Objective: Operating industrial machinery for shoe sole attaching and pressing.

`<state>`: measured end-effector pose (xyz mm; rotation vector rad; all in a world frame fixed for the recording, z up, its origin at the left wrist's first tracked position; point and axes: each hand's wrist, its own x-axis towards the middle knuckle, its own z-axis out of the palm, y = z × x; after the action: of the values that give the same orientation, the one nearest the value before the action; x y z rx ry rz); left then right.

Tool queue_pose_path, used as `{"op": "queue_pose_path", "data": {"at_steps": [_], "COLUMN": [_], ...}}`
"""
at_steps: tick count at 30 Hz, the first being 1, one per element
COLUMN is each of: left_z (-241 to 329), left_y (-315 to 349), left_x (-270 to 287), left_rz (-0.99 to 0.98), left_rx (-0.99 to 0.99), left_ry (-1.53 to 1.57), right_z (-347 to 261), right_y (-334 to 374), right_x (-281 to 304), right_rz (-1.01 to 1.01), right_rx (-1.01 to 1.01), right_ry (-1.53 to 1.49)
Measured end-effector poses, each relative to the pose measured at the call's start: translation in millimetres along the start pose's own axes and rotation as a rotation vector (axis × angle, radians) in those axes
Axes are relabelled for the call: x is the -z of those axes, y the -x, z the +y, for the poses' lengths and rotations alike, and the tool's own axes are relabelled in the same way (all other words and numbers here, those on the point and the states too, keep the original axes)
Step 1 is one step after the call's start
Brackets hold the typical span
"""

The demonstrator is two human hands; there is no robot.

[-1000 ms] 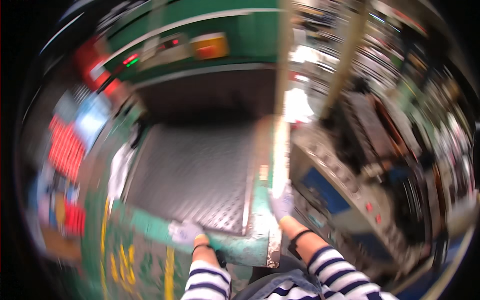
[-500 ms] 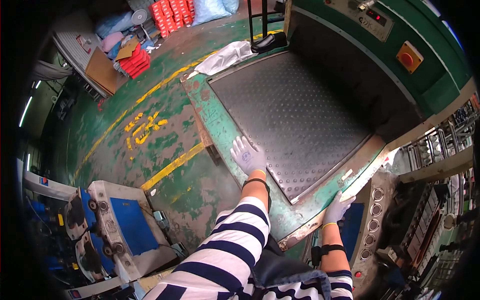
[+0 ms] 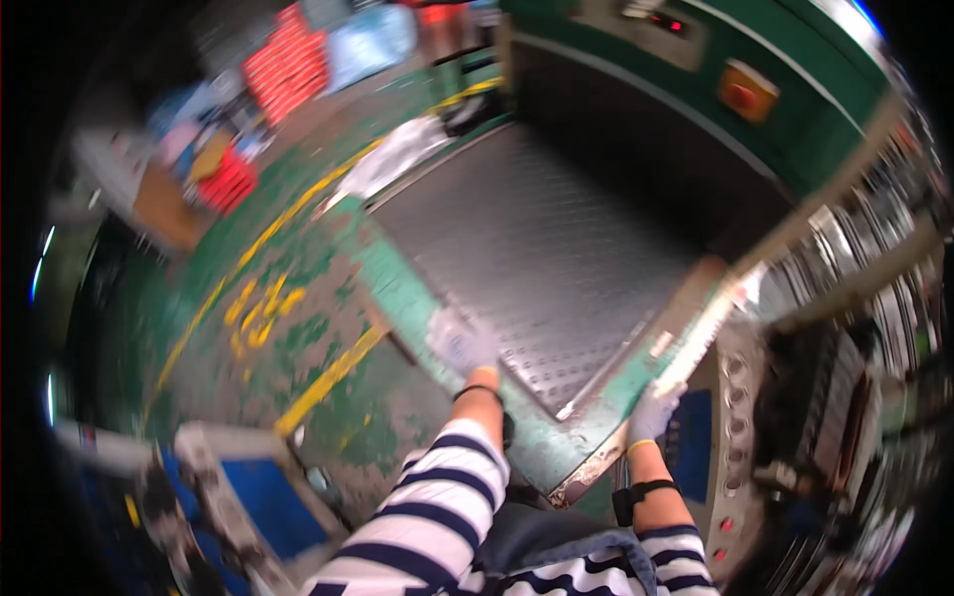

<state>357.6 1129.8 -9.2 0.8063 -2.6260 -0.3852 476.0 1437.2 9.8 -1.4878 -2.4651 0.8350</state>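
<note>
My left hand (image 3: pixel 462 340), in a pale knitted glove with a yellow cuff, lies flat on the green metal frame (image 3: pixel 396 273) around a dark studded mat (image 3: pixel 537 238). Motion blurs its fingers, but they look stretched out, with nothing in them. At the near right edge of the same frame rests my right hand (image 3: pixel 652 412), gloved alike, its fingers extended along the worn rim. It holds nothing that I can see. A crumpled silvery sheet (image 3: pixel 397 154) lies at the frame's far left corner, beside a dark object.
Behind the mat rises a green machine housing with a red button (image 3: pixel 741 95) on a yellow plate. Right of me stand a control panel (image 3: pixel 730 437) and racks. A machine with a blue pad (image 3: pixel 270 502) is at lower left. Red boxes (image 3: pixel 286 70) are stacked far off.
The whole view has shifted and blurred, with the machine now further left and tilted slightly. Both hands stay on the green frame, in nearly the same places.
</note>
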Motion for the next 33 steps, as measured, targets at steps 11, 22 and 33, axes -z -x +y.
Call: {"op": "queue_pose_path", "data": {"at_steps": [11,22,33], "left_z": [-46,-51,74], "left_y": [-40,-63,101], "left_x": [-132,-60,88], "left_rz": [-0.663,-0.379,-0.833], "left_rx": [-1.513,-1.146,-1.864], "left_ry": [-1.001,0.243,0.649], "right_z": [64,257,296], "right_y": [4,332,550], "right_x": [-5,-21,-20], "right_rz": [-0.209,0.156,0.899], "right_rx": [0.033,-0.832,-1.256], "right_ry": [-0.214,-0.280,0.000]}}
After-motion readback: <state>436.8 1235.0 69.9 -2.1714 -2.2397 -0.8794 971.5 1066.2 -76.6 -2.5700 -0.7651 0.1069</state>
